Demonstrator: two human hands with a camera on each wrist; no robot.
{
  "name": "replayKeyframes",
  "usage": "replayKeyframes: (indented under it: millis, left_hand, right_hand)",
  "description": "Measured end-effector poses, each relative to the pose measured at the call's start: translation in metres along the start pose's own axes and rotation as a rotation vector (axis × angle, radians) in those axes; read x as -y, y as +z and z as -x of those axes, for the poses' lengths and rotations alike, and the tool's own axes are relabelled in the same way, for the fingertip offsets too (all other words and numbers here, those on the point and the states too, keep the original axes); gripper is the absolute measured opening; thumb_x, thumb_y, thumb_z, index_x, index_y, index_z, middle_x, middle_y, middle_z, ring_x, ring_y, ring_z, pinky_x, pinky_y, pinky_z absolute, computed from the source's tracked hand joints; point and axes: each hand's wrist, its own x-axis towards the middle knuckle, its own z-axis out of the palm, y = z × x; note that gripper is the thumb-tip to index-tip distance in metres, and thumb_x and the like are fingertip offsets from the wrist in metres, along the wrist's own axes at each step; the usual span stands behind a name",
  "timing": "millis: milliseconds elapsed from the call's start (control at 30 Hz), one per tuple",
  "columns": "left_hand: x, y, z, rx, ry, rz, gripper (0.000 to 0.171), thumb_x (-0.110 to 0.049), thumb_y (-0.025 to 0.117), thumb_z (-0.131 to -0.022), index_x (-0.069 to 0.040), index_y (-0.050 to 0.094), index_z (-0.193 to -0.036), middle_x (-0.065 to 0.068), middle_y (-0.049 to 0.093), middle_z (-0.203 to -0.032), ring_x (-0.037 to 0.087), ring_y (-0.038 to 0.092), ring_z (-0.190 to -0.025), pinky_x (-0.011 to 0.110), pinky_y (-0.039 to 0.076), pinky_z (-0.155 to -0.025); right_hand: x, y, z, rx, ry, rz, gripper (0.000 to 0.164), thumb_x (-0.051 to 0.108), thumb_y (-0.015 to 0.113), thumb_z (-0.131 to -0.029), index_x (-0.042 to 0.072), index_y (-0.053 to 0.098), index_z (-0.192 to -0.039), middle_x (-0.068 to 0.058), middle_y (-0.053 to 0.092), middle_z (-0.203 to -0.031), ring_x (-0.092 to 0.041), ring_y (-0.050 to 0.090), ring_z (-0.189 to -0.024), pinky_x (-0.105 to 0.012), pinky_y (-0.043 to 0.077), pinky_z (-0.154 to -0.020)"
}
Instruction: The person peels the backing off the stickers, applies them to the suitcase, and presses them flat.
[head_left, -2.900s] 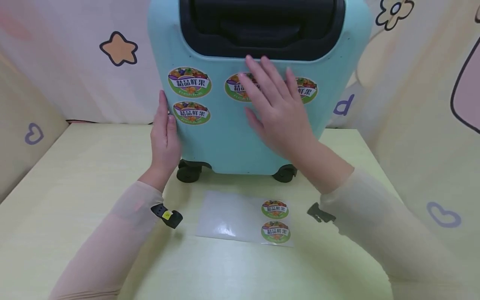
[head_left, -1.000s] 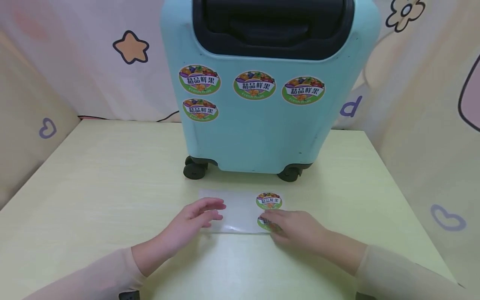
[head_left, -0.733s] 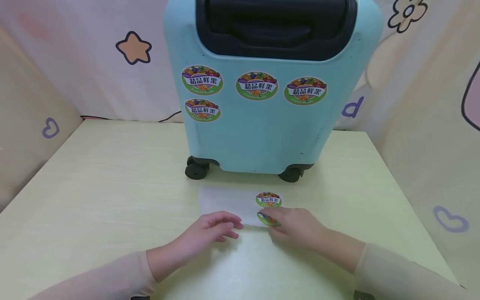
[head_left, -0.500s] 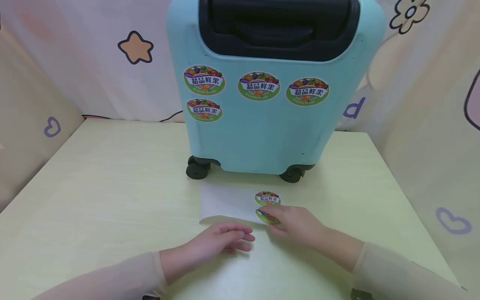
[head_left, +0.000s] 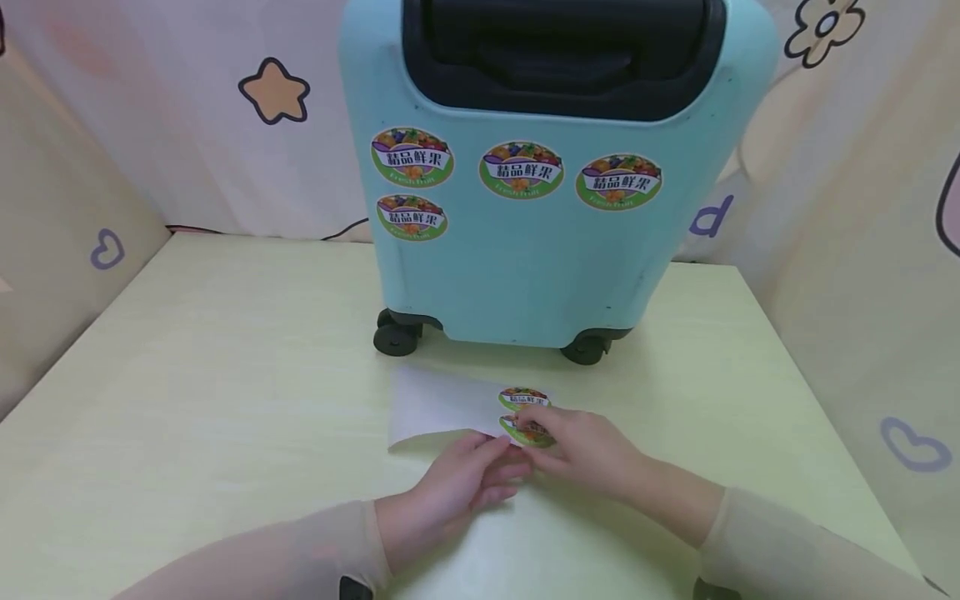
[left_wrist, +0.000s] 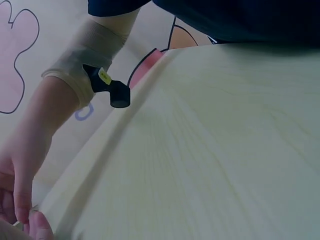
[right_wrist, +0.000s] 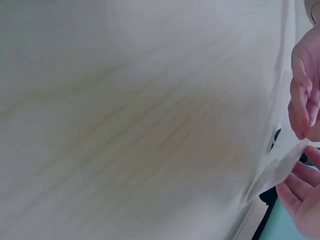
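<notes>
A white sticker sheet (head_left: 435, 407) is bent up off the table in front of a light blue suitcase (head_left: 517, 275). Two oval fruit stickers, an upper one (head_left: 523, 398) and a lower one (head_left: 514, 432), sit at its right end. My right hand (head_left: 592, 448) pinches the sheet at the lower sticker, hiding part of it. From the near edge, my left hand (head_left: 461, 487) holds the sheet too, thumb on top and fingers under it. In the right wrist view, the sheet (right_wrist: 280, 172) shows between the two hands.
Three more oval stickers run in a row across the suitcase, with another sticker (head_left: 412, 217) under the left one. The suitcase stands on black wheels (head_left: 396, 337) on a pale table (head_left: 247, 350). A patterned cloth (head_left: 187, 125) hangs behind.
Both hands have left the suitcase for the sheet. The right hand has lifted the sheet's near edge, and the left hand has slid right along it and taken hold near the stickers.
</notes>
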Motion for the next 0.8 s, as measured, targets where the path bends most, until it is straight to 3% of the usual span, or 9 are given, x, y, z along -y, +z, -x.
replayKeyframes:
  millis: [100,300,567,800]
  left_hand:
    - [0.0007,0.0016,-0.0037,-0.040,0.019,0.006,0.040,-0.019,0.046,-0.099,0.006,0.044,-0.129,0.014,0.063,-0.114,0.016,0.064,-0.096,0.025,0.052,-0.070]
    - [0.0020,0.0023,-0.0081,-0.087,0.064,-0.070,0.033,-0.018,0.050,-0.097,0.008,0.055,-0.117,0.015,0.066,-0.107,0.015,0.065,-0.093,0.022,0.051,-0.066]
    - [0.0023,0.0022,-0.0086,-0.124,0.060,-0.126,0.030,-0.016,0.054,-0.095,0.007,0.060,-0.113,0.012,0.068,-0.100,0.011,0.064,-0.082,0.022,0.052,-0.061]
    - [0.0037,0.0030,-0.0050,-0.153,0.027,-0.107,0.029,-0.016,0.055,-0.094,0.008,0.061,-0.110,0.012,0.069,-0.096,0.008,0.064,-0.074,0.023,0.052,-0.059]
  right_hand:
    - [0.0011,0.0003,-0.0015,-0.026,0.003,-0.016,0.020,0.019,0.070,-0.082,0.016,0.060,-0.099,0.006,0.065,-0.089,-0.006,0.051,-0.066,-0.024,0.046,-0.060]
    - [-0.0003,0.0021,-0.0045,-0.117,-0.013,-0.028,0.014,0.025,0.072,-0.082,0.016,0.066,-0.091,0.004,0.066,-0.103,-0.014,0.062,-0.094,-0.033,0.050,-0.079]
    - [-0.0026,0.0019,-0.0051,-0.147,-0.032,-0.156,0.007,0.018,0.072,-0.082,0.018,0.065,-0.080,0.012,0.062,-0.082,-0.006,0.058,-0.075,-0.027,0.049,-0.070]
    - [-0.0073,-0.0065,-0.0042,-0.134,0.128,-0.218,0.006,0.010,0.069,-0.083,0.015,0.066,-0.081,0.011,0.062,-0.081,-0.007,0.058,-0.076,-0.032,0.050,-0.072]
